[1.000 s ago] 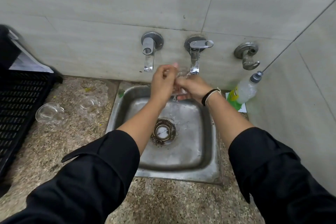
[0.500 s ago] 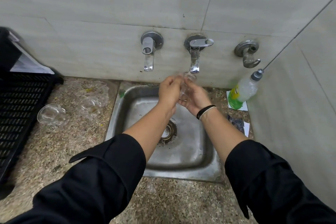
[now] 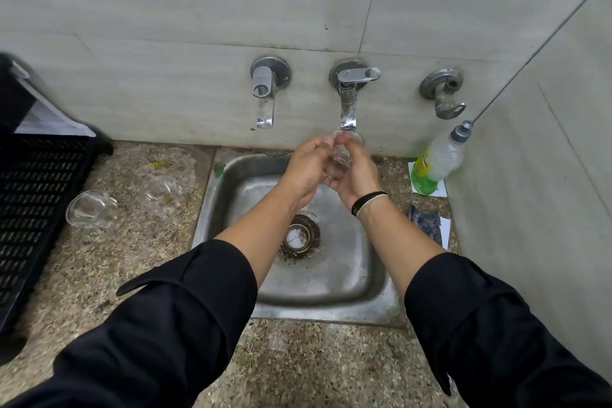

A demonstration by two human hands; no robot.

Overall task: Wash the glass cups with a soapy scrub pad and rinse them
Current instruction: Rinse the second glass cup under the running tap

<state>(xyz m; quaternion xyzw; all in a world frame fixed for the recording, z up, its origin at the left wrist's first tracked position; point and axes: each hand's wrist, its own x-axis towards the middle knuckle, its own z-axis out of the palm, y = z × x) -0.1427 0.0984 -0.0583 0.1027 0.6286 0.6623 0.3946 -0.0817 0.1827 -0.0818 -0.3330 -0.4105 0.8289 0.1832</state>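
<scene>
Crate point(image 3: 33, 202) left, soap bottle point(image 3: 437, 162) right of sink point(image 3: 331, 301)

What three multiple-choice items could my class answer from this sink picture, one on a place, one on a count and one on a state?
1. Where does the soap bottle stand?
A. On the counter right of the sink
B. Inside the sink
C. In the black crate

2. How many glass cups lie on the counter left of the sink?
A. None
B. Two
C. Five

3. What are the hands doing?
A. Resting flat on the counter
B. Turning the left tap
C. Both holding a glass cup under the middle tap

Answers:
1 A: the bottle leans by the right wall, beside the basin.
2 B: one cup lies near the crate, another nearer the sink.
3 C: the left hand and right hand curl round the cup just below the spout.
</scene>
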